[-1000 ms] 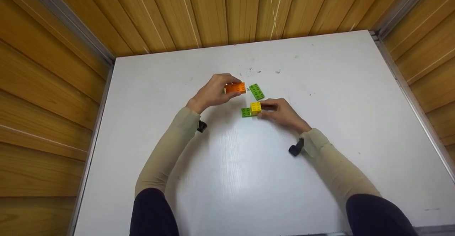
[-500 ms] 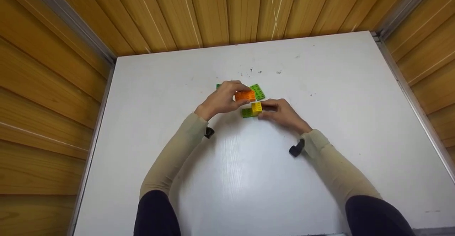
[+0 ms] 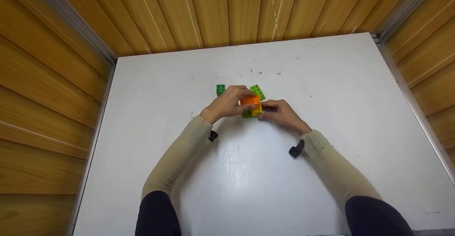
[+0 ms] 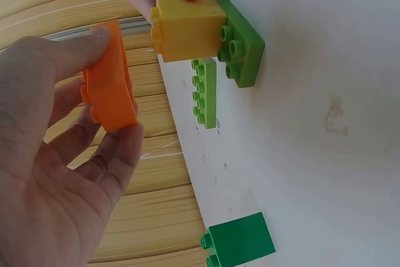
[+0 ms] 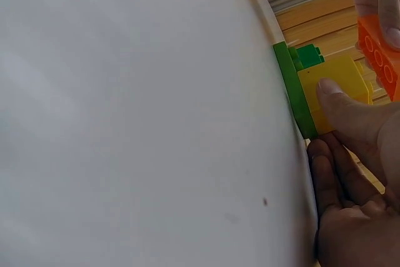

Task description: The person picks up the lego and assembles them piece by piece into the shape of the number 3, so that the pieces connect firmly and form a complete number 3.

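My left hand [image 3: 229, 102] pinches an orange toy brick [image 4: 111, 82] between thumb and fingertips. In the left wrist view a gap shows between it and the yellow brick [image 4: 187, 28], which it overlaps from above in the head view. The yellow brick sits upright on one end of a flat green plate brick [image 4: 245, 51], leaving several studs bare. With thumb and fingers my right hand [image 3: 284, 114] grips the yellow brick's sides, low against the white table. The orange brick's hollow underside [image 5: 379, 57] shows in the right wrist view.
Behind the hands lies a second flat light-green plate brick [image 3: 257, 91]. A dark green brick [image 3: 220, 89] stands to the left, partly behind my left hand. Wood-patterned walls [image 3: 227, 12] border the white table [image 3: 227, 179] at the back and sides.
My left hand has carried the orange brick right and toward me, over the yellow brick. The dark green brick has come into view behind that hand. My right hand has stayed in place.
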`<action>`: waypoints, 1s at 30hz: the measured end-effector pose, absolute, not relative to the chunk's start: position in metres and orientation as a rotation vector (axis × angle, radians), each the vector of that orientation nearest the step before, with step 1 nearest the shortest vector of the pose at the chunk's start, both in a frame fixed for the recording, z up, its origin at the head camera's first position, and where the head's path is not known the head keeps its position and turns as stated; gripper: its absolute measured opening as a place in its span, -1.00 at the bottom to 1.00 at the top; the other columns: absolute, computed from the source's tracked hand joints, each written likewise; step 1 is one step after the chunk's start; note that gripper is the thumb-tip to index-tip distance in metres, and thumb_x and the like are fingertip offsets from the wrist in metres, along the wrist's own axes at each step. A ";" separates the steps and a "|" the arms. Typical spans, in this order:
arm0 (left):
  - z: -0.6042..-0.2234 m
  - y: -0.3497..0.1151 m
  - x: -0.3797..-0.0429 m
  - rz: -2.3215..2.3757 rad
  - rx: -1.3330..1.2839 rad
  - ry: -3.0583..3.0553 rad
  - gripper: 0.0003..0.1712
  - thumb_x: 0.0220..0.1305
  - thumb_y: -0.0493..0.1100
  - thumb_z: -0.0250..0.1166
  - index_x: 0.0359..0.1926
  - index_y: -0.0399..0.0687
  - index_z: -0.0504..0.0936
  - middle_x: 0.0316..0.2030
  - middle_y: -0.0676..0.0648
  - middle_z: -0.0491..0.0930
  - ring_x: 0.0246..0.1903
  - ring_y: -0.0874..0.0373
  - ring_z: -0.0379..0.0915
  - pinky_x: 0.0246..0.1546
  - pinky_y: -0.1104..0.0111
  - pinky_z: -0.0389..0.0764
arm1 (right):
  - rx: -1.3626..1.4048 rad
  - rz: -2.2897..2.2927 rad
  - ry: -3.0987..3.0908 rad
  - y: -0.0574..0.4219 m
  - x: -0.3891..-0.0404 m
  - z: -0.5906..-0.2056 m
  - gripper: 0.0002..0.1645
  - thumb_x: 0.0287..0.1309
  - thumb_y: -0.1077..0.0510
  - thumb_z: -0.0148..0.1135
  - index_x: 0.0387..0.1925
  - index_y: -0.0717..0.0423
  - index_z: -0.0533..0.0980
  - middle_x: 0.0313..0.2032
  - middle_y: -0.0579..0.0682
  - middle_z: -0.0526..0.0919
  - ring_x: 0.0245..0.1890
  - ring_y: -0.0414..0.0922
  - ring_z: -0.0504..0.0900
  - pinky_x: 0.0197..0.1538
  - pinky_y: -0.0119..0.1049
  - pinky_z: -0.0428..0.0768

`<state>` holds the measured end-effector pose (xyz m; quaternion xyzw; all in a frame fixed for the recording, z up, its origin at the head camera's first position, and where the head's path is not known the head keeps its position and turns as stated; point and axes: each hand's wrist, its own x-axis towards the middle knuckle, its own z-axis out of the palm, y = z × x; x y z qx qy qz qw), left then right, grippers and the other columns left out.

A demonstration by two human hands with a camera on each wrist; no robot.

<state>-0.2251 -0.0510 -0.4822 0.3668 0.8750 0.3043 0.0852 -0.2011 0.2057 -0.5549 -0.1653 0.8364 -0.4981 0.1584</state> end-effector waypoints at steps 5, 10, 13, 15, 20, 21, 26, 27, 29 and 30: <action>-0.486 -0.048 -0.225 0.874 1.109 2.621 -0.58 0.51 -0.02 0.39 0.24 -0.13 0.73 0.07 -0.09 0.75 0.02 0.07 0.64 0.18 0.27 0.67 | -0.486 -1.426 2.394 0.207 -0.201 -0.556 -0.45 0.26 0.10 0.56 0.28 -0.02 0.69 0.21 0.04 0.76 0.26 0.06 0.68 0.46 0.12 0.51; -0.490 -0.047 -0.225 0.877 1.101 2.622 -0.57 0.50 -0.03 0.40 0.25 -0.14 0.73 0.11 -0.09 0.77 0.06 0.07 0.65 0.23 0.28 0.65 | -0.477 -1.413 2.403 0.206 -0.202 -0.556 -0.42 0.26 0.10 0.56 0.30 -0.04 0.67 0.23 0.04 0.75 0.29 0.07 0.66 0.48 0.13 0.47; -0.492 -0.047 -0.226 0.877 1.102 2.623 -0.57 0.49 -0.04 0.41 0.25 -0.14 0.74 0.12 -0.09 0.77 0.08 0.07 0.65 0.26 0.27 0.62 | -0.482 -1.425 2.384 0.205 -0.202 -0.556 -0.41 0.26 0.10 0.55 0.31 -0.04 0.66 0.23 0.03 0.74 0.30 0.06 0.65 0.49 0.13 0.46; -0.493 -0.047 -0.226 0.886 1.104 2.619 -0.58 0.48 -0.04 0.41 0.24 -0.14 0.74 0.11 -0.09 0.77 0.08 0.06 0.65 0.26 0.27 0.63 | -0.481 -1.443 2.372 0.205 -0.202 -0.556 -0.42 0.26 0.11 0.56 0.31 -0.04 0.67 0.23 0.03 0.75 0.28 0.06 0.66 0.48 0.12 0.47; -0.496 -0.045 -0.225 0.904 1.087 2.606 -0.57 0.47 -0.05 0.43 0.24 -0.16 0.74 0.13 -0.09 0.76 0.11 0.06 0.64 0.27 0.28 0.63 | -0.477 -1.479 2.353 0.205 -0.202 -0.556 -0.45 0.26 0.13 0.56 0.27 -0.01 0.69 0.20 0.05 0.76 0.25 0.06 0.68 0.46 0.10 0.50; -0.496 -0.045 -0.225 0.906 1.083 2.601 -0.56 0.47 -0.05 0.43 0.24 -0.16 0.73 0.13 -0.09 0.76 0.12 0.07 0.64 0.28 0.28 0.63 | -0.478 -1.481 2.352 0.205 -0.202 -0.556 -0.45 0.26 0.14 0.56 0.28 0.01 0.69 0.21 0.07 0.75 0.26 0.07 0.67 0.46 0.11 0.50; -0.497 -0.043 -0.225 0.891 1.074 2.593 -0.56 0.49 -0.04 0.41 0.27 -0.12 0.72 0.15 -0.07 0.75 0.12 0.08 0.63 0.28 0.30 0.62 | -0.486 -1.488 2.353 0.205 -0.201 -0.555 -0.46 0.25 0.15 0.56 0.26 0.03 0.69 0.20 0.08 0.76 0.24 0.08 0.68 0.46 0.11 0.51; -0.497 -0.043 -0.225 0.890 1.078 2.593 -0.56 0.49 -0.04 0.41 0.27 -0.12 0.72 0.15 -0.07 0.75 0.11 0.08 0.63 0.27 0.31 0.63 | -0.484 -1.485 2.356 0.205 -0.201 -0.555 -0.46 0.26 0.16 0.56 0.26 0.03 0.69 0.20 0.09 0.76 0.25 0.08 0.68 0.46 0.11 0.51; -0.497 -0.042 -0.225 0.890 1.085 2.590 -0.56 0.49 -0.04 0.41 0.27 -0.12 0.73 0.13 -0.08 0.76 0.09 0.09 0.64 0.24 0.32 0.64 | -0.484 -1.485 2.357 0.205 -0.201 -0.555 -0.46 0.25 0.16 0.56 0.26 0.03 0.69 0.20 0.08 0.76 0.24 0.08 0.68 0.45 0.11 0.52; -0.497 -0.042 -0.224 0.893 1.090 2.588 -0.56 0.49 -0.04 0.41 0.26 -0.12 0.73 0.12 -0.08 0.76 0.08 0.09 0.64 0.22 0.34 0.65 | -0.478 -1.491 2.355 0.205 -0.201 -0.556 -0.45 0.24 0.17 0.56 0.26 0.04 0.69 0.20 0.10 0.75 0.24 0.09 0.68 0.45 0.11 0.52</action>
